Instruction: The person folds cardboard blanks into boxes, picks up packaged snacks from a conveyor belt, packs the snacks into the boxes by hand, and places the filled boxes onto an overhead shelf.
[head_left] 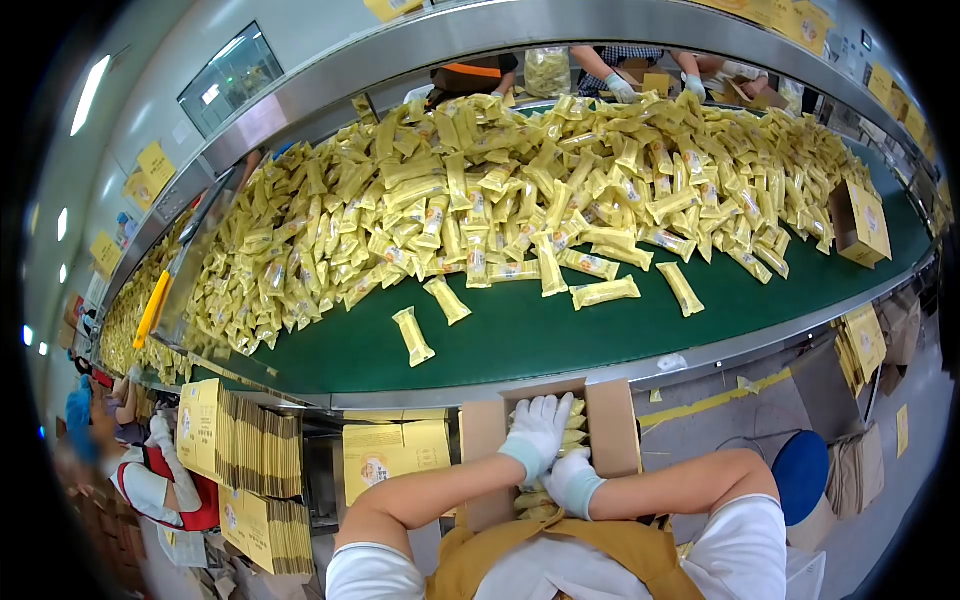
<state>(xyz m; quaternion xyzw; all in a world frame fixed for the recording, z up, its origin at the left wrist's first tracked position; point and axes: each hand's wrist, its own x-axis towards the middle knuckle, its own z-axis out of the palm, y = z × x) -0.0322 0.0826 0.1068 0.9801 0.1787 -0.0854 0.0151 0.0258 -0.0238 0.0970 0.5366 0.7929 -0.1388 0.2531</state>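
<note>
An open cardboard box (613, 425) with yellow packets (577, 424) inside stands below the belt's near edge, its flaps folded out. My left hand (540, 435), in a white glove, lies over the packets in the upper part of the box, its fingers stretched out. Lower and to the right, my right hand (573, 482), also gloved, rests against the packets; its fingers are partly bent and partly hidden. Beyond the box, a large heap of yellow packets (480, 200) covers much of the green belt (520, 345).
Stacks of flat yellow cartons (250, 440) stand at the left, near a co-worker in a red apron (200, 500). A small open box (860, 225) sits on the belt's right end. Other people's gloved hands show beyond the heap. A blue stool (800, 478) is at right.
</note>
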